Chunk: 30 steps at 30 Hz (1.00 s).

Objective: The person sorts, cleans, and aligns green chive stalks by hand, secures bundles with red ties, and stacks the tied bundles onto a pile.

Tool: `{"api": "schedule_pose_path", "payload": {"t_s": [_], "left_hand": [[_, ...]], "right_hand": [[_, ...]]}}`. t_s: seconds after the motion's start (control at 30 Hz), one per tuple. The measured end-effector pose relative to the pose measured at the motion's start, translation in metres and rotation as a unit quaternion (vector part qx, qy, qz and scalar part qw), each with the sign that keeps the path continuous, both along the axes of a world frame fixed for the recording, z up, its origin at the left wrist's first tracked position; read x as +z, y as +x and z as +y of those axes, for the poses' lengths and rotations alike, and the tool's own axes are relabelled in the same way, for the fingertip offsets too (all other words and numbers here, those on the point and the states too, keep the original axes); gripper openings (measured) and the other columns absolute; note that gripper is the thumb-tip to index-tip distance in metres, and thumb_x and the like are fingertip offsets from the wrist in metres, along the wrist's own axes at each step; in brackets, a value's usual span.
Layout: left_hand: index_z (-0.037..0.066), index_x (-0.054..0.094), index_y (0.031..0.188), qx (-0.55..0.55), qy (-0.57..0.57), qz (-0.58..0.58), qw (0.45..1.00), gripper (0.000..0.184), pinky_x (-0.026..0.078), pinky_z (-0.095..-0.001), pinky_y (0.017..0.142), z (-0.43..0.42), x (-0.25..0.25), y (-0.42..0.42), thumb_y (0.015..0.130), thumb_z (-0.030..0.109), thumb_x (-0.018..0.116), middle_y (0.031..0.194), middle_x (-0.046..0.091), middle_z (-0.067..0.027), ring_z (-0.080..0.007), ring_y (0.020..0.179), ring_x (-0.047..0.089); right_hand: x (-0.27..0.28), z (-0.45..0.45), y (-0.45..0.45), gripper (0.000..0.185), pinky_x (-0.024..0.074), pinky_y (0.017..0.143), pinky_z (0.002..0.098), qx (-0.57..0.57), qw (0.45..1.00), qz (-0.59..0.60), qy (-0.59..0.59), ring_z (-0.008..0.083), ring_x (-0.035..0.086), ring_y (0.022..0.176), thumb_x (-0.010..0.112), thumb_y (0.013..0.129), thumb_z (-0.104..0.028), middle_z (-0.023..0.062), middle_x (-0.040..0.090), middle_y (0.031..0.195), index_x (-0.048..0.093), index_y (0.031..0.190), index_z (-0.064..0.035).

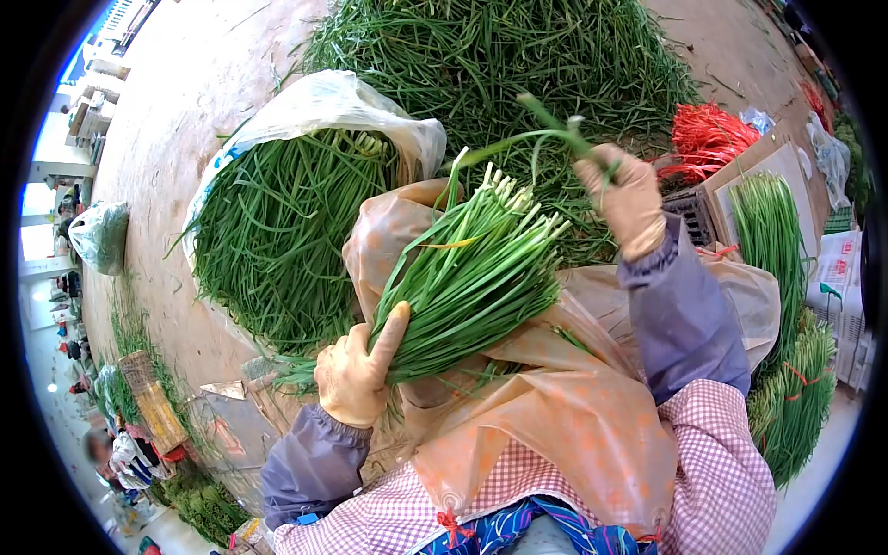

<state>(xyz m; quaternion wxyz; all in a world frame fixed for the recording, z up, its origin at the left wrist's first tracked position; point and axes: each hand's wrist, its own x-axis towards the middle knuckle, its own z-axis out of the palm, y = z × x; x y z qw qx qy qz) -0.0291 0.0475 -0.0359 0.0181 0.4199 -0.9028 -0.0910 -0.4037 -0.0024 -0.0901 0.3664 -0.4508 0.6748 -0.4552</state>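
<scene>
A thick bunch of garlic chives [486, 277] lies across my lap, its pale cut ends toward the upper right. My gloved left hand [356, 372] grips the leafy end of this bunch, thumb on top. Above the cut ends, my gloved right hand [624, 199] is closed on a few loose chive stalks [560, 129], which look slightly blurred. One long blade runs from them toward the bunch. A yellowed leaf [451, 244] shows on top of the bunch. Under it, a translucent orange plastic apron [555, 407] covers my legs.
A white plastic bag [338, 97] full of chives [287, 231] stands at left. A large chive heap [490, 65] lies ahead. Red plastic ties [712, 139] sit at upper right. Chive bundles [782, 231] stand along my right side. Another person [125, 453] is far left.
</scene>
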Motion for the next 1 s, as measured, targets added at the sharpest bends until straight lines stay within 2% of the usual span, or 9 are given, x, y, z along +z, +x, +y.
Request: {"api": "schedule_pose_path", "payload": {"t_s": [0.13,0.27,0.37,0.43,0.5,0.57,0.7,0.83,1.0], "left_hand": [[0.018,0.045,0.143,-0.018,-0.016,-0.016,1.000,0.089,0.048,-0.0429,0.064,-0.002,0.001,-0.002,0.059,0.005,0.070,0.093,0.058,-0.0137,-0.0340,0.076,0.060],[0.017,0.048,0.141,-0.007,-0.025,-0.031,0.999,0.087,0.048,-0.0430,0.065,0.003,0.001,0.000,0.058,0.002,0.068,0.095,0.059,-0.0139,-0.0337,0.077,0.060],[0.017,0.048,0.141,-0.010,-0.007,0.001,1.000,0.087,0.048,-0.0427,0.065,0.001,0.000,0.002,0.058,0.003,0.068,0.095,0.059,-0.0137,-0.0335,0.078,0.061],[0.017,0.048,0.141,-0.015,-0.010,0.004,1.000,0.087,0.048,-0.0427,0.066,0.001,-0.002,0.005,0.058,0.003,0.069,0.095,0.059,-0.0137,-0.0335,0.078,0.061],[0.017,0.048,0.141,-0.017,-0.013,0.006,1.000,0.088,0.048,-0.0427,0.066,0.000,-0.004,0.005,0.058,0.004,0.069,0.095,0.060,-0.0137,-0.0334,0.078,0.061],[0.018,0.047,0.142,-0.020,-0.013,0.004,1.000,0.088,0.048,-0.0427,0.066,-0.001,-0.003,0.006,0.058,0.004,0.069,0.095,0.060,-0.0136,-0.0334,0.078,0.061],[0.019,0.046,0.143,-0.020,-0.009,0.008,1.000,0.088,0.048,-0.0427,0.066,-0.002,-0.004,0.004,0.059,0.005,0.069,0.096,0.060,-0.0136,-0.0333,0.078,0.060],[0.019,0.046,0.143,-0.024,-0.009,-0.002,1.000,0.088,0.047,-0.0427,0.066,-0.003,-0.001,0.002,0.060,0.006,0.069,0.096,0.060,-0.0134,-0.0332,0.078,0.060],[0.020,0.046,0.143,-0.025,-0.015,-0.011,1.000,0.087,0.047,-0.0423,0.066,-0.001,0.001,0.004,0.060,0.008,0.070,0.097,0.059,-0.0133,-0.0328,0.078,0.060]], "right_hand": [[0.027,0.005,0.073,0.034,0.0559,0.071,0.0376,0.246,0.934,0.235,-0.106,0.0324,0.069,0.082,0.074,0.083,-0.026,0.0193,0.069,0.093,0.067,0.111,-0.0062],[-0.012,-0.004,0.092,0.024,0.0549,0.063,0.0361,0.208,0.921,0.217,-0.248,0.0285,0.068,0.072,0.066,0.076,-0.002,0.0093,0.068,0.078,0.066,0.099,-0.0101],[-0.028,-0.011,0.060,0.018,0.0542,0.061,0.0348,0.128,0.918,0.348,-0.141,0.0246,0.068,0.068,0.067,0.082,-0.005,0.0105,0.068,0.078,0.065,0.099,-0.0083],[-0.034,-0.021,0.020,0.009,0.0505,0.053,0.0286,0.009,0.930,0.348,-0.115,0.0184,0.065,0.062,0.066,0.089,-0.011,0.0076,0.068,0.076,0.064,0.097,-0.0063],[-0.062,-0.029,-0.032,0.013,0.0447,0.048,0.0226,-0.105,0.994,0.013,-0.023,0.0129,0.059,0.056,0.066,0.092,-0.018,0.0037,0.068,0.074,0.063,0.095,-0.0056],[-0.069,-0.025,-0.058,0.016,0.0457,0.049,0.0223,-0.145,0.984,-0.084,0.065,0.0071,0.055,0.054,0.065,0.093,-0.022,-0.0002,0.063,0.071,0.064,0.100,-0.0077],[-0.025,-0.008,-0.008,0.043,0.0533,0.065,0.0315,0.050,0.968,-0.224,0.106,0.0132,0.064,0.077,0.073,0.085,-0.037,0.0061,0.067,0.099,0.060,0.114,-0.0074],[-0.009,-0.021,0.038,0.052,0.0470,0.089,0.0377,0.235,0.970,0.014,0.056,0.0291,0.061,0.102,0.073,0.083,-0.039,0.0162,0.064,0.104,0.058,0.117,-0.0025],[-0.032,-0.026,0.049,0.018,0.0499,0.069,0.0339,0.203,0.978,0.033,-0.017,0.0225,0.062,0.071,0.065,0.087,-0.019,0.0111,0.063,0.078,0.063,0.097,-0.0036]]}}
